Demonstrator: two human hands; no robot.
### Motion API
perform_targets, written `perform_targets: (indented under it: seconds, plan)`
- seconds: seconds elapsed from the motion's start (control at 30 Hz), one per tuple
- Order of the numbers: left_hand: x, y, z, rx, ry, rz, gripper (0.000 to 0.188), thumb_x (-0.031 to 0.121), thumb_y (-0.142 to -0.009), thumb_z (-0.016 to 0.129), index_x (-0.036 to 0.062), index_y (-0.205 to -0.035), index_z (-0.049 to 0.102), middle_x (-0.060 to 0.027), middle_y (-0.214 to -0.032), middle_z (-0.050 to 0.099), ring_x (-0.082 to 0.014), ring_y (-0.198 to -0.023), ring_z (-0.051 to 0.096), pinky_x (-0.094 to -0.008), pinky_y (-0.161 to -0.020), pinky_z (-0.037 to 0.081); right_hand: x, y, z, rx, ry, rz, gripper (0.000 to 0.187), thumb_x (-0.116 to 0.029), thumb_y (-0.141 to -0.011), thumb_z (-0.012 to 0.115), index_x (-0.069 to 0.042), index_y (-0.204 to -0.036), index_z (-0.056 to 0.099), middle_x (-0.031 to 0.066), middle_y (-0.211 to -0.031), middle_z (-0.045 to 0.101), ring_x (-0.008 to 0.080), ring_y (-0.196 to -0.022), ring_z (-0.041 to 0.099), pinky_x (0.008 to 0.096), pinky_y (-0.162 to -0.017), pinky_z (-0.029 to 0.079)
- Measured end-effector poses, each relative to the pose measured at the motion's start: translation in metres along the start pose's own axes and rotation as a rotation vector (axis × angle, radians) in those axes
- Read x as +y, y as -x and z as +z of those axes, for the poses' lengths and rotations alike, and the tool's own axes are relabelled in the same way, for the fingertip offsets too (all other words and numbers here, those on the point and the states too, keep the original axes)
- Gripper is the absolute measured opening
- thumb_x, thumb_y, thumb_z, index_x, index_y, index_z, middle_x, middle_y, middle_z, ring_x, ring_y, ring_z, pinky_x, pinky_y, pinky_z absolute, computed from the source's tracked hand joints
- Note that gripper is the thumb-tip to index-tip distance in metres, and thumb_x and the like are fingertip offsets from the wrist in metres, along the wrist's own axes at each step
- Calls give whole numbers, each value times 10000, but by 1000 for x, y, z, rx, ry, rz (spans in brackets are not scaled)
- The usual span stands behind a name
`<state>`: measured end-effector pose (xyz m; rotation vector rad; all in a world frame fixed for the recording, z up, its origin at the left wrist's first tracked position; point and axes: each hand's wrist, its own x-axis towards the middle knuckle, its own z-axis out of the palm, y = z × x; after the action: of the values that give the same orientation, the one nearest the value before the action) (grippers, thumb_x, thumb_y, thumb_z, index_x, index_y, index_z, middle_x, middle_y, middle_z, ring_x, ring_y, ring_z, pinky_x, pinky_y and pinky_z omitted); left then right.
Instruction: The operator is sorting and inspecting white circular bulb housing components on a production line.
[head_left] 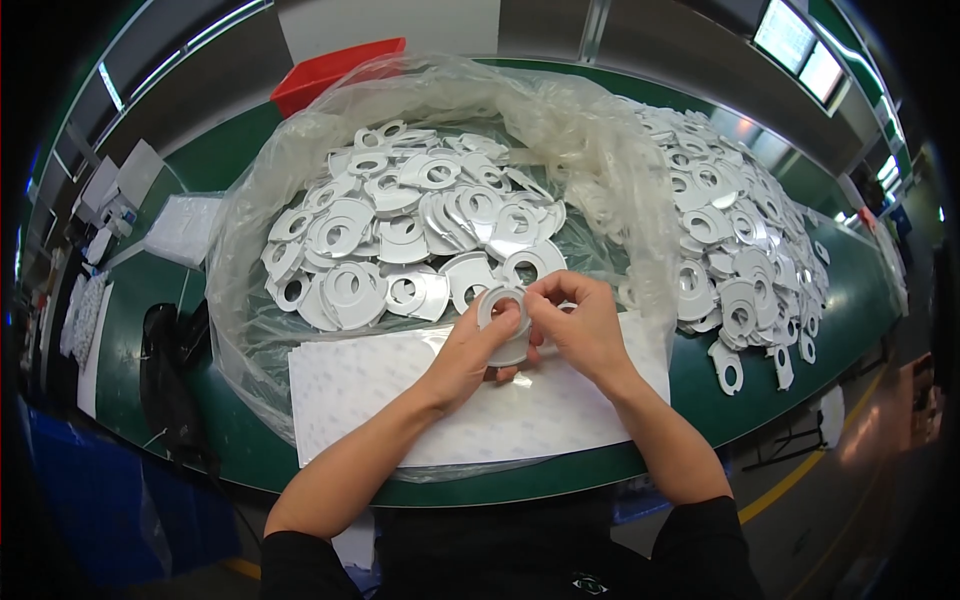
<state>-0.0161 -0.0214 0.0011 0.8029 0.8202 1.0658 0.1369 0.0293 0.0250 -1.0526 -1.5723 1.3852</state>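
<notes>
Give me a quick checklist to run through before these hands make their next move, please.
1. Left hand holds the white ring-shaped part: ok.
2. Right hand is at the part's upper right edge: ok.
3. Right hand's fingers grip the part firmly: cannot tell; the contact is too small to see.
4. White sheet lies below the hands: ok.
5. Pile in front is uncovered by the clear plastic bag: ok.
6. All parts lie inside the bag: not ok; another pile sits to its right.

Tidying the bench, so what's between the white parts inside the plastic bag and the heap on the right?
In the head view, the bag's crumpled plastic wall separates the bagged parts from the right-hand heap.
</notes>
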Motion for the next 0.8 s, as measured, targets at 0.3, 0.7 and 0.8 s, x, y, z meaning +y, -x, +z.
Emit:
perform_targets:
  seconds: [0.3,0.7,0.8]
  plan:
    - [3,2,4,-63,-48,-57,754,720,-862,76,108,-1069,463,-64,-865,586,-115,-713,589,-199,-452,361,4,4,7,135,275,-40,332,-281,-731,743,-31,-649,541,45,-601,569,144,-467,551,270,-427,402]
    - [7,0,-3,-31,93,-109,715,719,-862,83,113,-948,452,-85,-810,593,-162,-678,606,-215,-413,325,-12,8,-9,-26,689,-289,300,-278,-706,734,-32,-736,565,81,-703,585,239,-690,582,363,-573,447]
    - [10,-1,-5,-74,176,-148,713,713,-868,93,105,-954,454,-97,-815,596,-175,-672,606,-219,-413,323,-9,7,-10,-42,642,-243,221,-205,-758,688,-11,-779,585,106,-714,613,259,-678,599,363,-590,459]
